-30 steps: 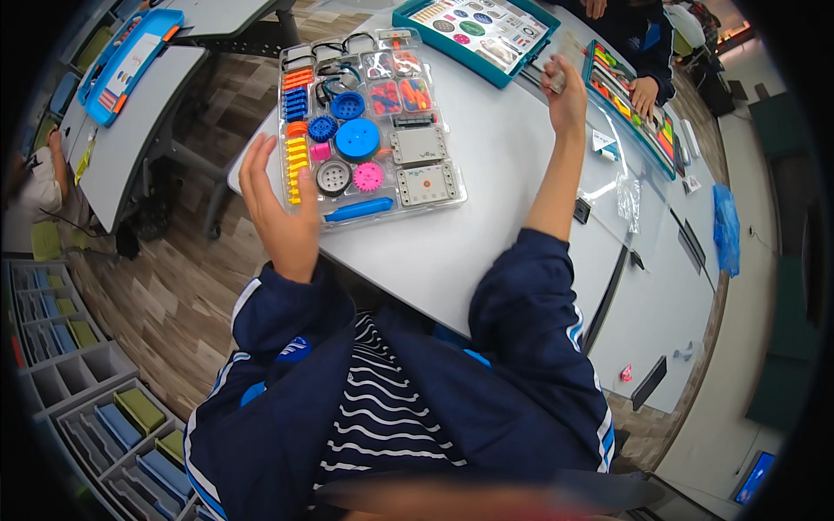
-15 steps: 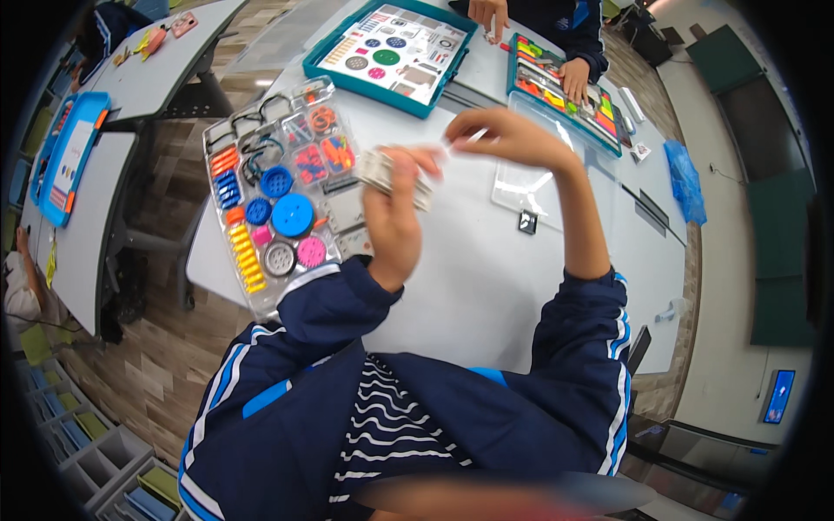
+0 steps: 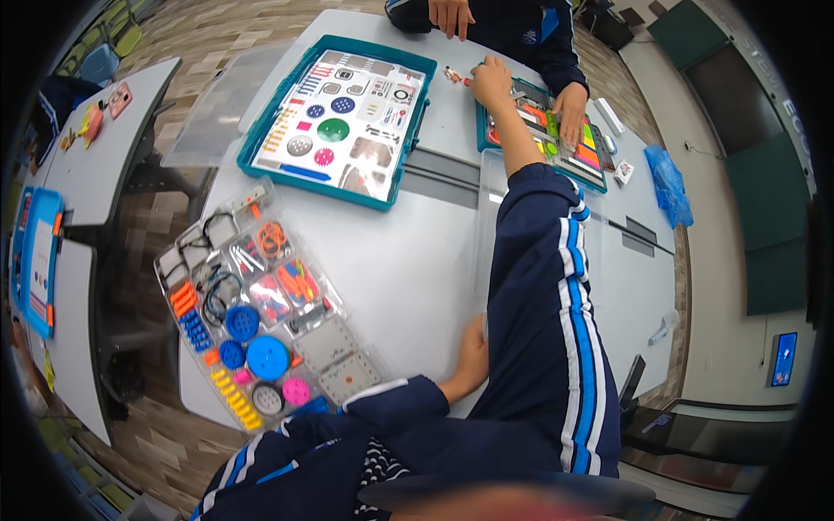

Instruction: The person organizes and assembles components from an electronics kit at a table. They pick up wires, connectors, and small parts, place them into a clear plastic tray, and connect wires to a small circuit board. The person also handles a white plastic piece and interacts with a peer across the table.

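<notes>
My right arm stretches far across the table. My right hand [image 3: 493, 84] is at the near left corner of a teal case of colourful parts [image 3: 484, 130], its fingers curled; a bit of red shows beside them, and what they hold cannot be made out. Low over the near table, my left hand [image 3: 470, 354] is partly behind my right sleeve, so its fingers and anything in them are hidden. To its left lies a clear sorting tray [image 3: 334, 291] with blue wheels [image 3: 268, 357], a pink gear [image 3: 296, 391], yellow pieces [image 3: 236, 400] and grey plates [image 3: 323, 345].
A teal lid with a printed parts sheet [image 3: 333, 130] lies at the back left. Across the table another person's hand [image 3: 570, 113] rests on the case of parts; their other hand [image 3: 451, 16] is left of it. A blue plastic bag [image 3: 669, 187] hangs at the right edge.
My right hand has gone from the table's middle to the far case. My left hand has dropped lower and nearer; the grey block it held is out of sight. The view has shifted.
</notes>
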The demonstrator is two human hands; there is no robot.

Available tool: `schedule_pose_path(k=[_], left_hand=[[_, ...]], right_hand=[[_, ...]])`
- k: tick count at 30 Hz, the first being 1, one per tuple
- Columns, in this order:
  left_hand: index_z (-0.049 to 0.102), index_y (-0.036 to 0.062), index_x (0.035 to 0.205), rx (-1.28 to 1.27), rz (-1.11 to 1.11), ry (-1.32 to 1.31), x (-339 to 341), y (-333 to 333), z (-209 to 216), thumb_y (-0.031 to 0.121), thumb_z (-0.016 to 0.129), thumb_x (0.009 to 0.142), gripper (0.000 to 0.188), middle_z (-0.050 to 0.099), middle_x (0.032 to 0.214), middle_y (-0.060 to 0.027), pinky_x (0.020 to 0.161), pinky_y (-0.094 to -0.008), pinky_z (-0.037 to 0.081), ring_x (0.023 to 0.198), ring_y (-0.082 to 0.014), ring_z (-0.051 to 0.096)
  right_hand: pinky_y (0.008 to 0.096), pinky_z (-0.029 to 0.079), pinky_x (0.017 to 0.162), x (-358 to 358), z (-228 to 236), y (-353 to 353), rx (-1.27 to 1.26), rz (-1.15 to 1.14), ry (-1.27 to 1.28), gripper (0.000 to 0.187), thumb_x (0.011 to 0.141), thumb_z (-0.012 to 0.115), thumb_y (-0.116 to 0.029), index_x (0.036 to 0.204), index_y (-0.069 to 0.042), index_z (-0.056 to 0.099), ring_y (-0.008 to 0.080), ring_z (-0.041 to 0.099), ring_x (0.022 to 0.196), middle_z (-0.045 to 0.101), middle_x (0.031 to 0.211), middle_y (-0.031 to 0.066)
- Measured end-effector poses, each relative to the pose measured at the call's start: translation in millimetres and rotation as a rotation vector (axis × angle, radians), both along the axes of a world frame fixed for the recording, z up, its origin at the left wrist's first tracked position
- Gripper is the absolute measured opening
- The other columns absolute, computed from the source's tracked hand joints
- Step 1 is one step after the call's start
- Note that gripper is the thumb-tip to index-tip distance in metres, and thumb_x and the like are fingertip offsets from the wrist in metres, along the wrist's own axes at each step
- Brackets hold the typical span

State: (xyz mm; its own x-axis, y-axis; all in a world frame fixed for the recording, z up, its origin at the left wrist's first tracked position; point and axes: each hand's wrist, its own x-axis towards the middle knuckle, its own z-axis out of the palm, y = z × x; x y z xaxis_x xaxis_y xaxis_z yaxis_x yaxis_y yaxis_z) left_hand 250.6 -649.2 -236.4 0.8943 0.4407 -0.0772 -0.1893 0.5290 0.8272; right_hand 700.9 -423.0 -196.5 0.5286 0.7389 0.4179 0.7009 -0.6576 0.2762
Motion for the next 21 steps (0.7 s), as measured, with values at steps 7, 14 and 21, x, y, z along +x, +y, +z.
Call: schedule_pose_path(k=[7,14,21], left_hand=[[0.056,-0.005,0.13,-0.168,-0.006,0.069,-7.2,4.7,8.3,0.014,0.05,0.101,0.036,0.066,0.124,-0.0137,0.101,-0.0322,0.042,0.116,-0.0203,0.059],[0.054,-0.005,0.13,-0.185,-0.096,0.09,-5.5,3.3,-7.4,0.02,0.047,0.103,0.037,0.066,0.121,-0.0138,0.099,-0.0329,0.043,0.112,-0.0197,0.059],[0.055,-0.0046,0.129,-0.282,-0.156,0.096,-7.6,-0.2,-10.0,0.022,0.046,0.105,0.037,0.065,0.121,-0.0129,0.098,-0.0319,0.043,0.112,-0.0189,0.059]], right_hand=[[0.0417,0.036,0.098,8.0,-19.9,15.9,-0.098,-0.071,-0.048,0.025,0.082,0.073,-0.032,0.097,-0.013,0.079,0.0263,0.048,0.119,0.06,0.113,0.0078],[0.0418,0.047,0.086,42.8,5.5,-3.5,0.482,0.041,0.179,0.023,0.083,0.074,-0.026,0.094,-0.006,0.076,0.025,0.061,0.099,0.067,0.102,0.0095],[0.0255,0.053,0.069,96.9,9.0,-24.4,0.82,0.178,0.61,0.015,0.086,0.074,-0.016,0.096,-0.005,0.076,0.0137,0.069,0.076,0.075,0.089,0.0068]])
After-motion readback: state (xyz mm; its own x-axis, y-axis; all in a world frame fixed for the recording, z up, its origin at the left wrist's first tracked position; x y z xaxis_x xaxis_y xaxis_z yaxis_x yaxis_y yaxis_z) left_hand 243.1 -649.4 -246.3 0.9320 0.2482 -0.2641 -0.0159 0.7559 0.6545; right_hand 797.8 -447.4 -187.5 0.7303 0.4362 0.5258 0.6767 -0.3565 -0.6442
